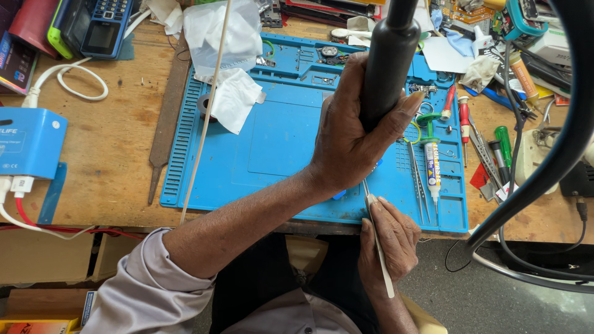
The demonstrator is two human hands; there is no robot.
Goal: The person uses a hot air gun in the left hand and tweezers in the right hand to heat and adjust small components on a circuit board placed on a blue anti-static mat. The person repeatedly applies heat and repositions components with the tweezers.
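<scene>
My left hand (pixel 346 139) is wrapped around a thick black tool handle (pixel 387 59), held upright over the right part of a blue work mat (pixel 272 142). My right hand (pixel 390 244) rests at the mat's near edge. It pinches a thin pale-handled metal tool (pixel 378 247) whose tip points up under my left hand. Whatever lies beneath my left hand is hidden.
A syringe (pixel 432 164), tweezers (pixel 417 179) and red and green screwdrivers (pixel 464 120) lie at the mat's right. White tissue (pixel 232 96) covers its upper left. A metal file (pixel 166 120), blue box (pixel 28 142), white cable (pixel 74 77) and thick black hose (pixel 557 148) surround it.
</scene>
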